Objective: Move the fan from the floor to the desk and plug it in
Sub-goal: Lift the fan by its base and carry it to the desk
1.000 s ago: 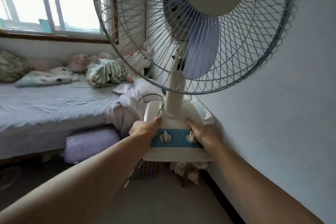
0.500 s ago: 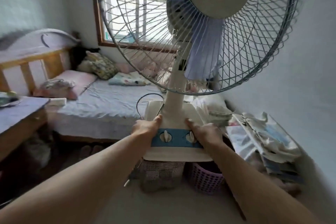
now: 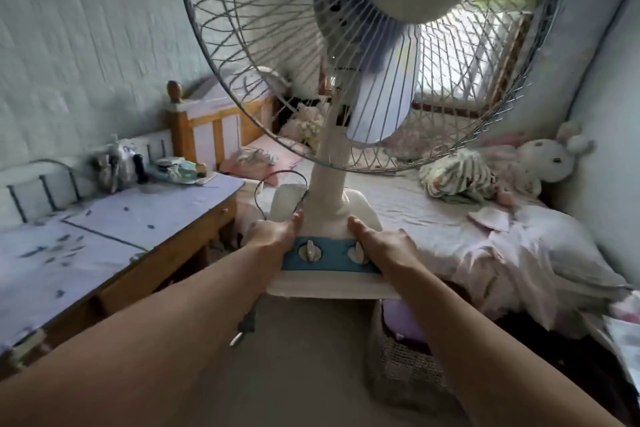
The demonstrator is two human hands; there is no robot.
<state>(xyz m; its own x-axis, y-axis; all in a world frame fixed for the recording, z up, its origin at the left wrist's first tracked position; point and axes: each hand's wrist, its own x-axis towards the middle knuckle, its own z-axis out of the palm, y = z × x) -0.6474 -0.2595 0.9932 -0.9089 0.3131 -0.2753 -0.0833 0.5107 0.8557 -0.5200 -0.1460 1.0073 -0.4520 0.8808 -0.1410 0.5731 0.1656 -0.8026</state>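
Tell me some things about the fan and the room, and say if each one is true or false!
1. Both hands hold the fan's base. True: the left hand and the right hand grip the fan by its base, one on each side.
2. The fan stands on the desk. False: it is held in the air, and the desk is off to the left.
3. The plug is in a socket. False: the plug dangles loose under the base.
4. A toy bunny lies on the bed. True: the toy bunny is by the wall, on the bed.
5. The fan's knobs sit on a red strip. False: the strip is blue.
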